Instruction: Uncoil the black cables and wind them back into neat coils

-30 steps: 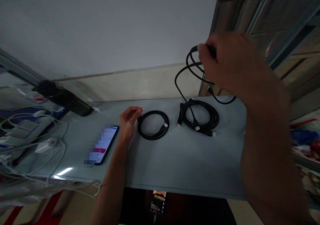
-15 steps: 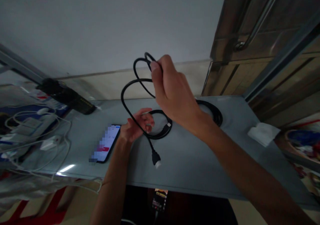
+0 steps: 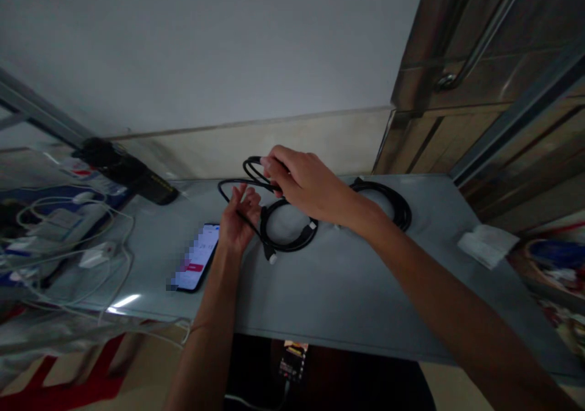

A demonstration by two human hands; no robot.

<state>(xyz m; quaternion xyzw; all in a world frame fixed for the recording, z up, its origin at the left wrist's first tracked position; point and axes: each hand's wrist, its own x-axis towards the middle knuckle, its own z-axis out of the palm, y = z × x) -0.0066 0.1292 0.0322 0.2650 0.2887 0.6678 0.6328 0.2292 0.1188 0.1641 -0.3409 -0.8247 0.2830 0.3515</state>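
Above the grey table (image 3: 347, 301), my right hand (image 3: 301, 182) pinches a black cable (image 3: 223, 190) near its loops. The cable's plug end (image 3: 270, 254) with a light tip hangs down in front. My left hand (image 3: 240, 219) is beside the hanging cable, palm up with fingers curled, and the cable crosses over it; whether the fingers grip it is unclear. Just right of the left hand lies a coiled black cable (image 3: 287, 250) with a plug on the table. A larger black coil (image 3: 402, 210) rests behind my right wrist.
A lit phone (image 3: 198, 258) lies left of my left forearm. Farther left are a black bottle-like object (image 3: 132, 173) and tangled white cables (image 3: 128, 252) with chargers. A crumpled white tissue (image 3: 488, 245) sits at the right. The wall (image 3: 274, 45) stands behind the table.
My right hand has come down with the cable, and its loops and plug hang lower. My left hand has moved slightly up, its fingers more curled.
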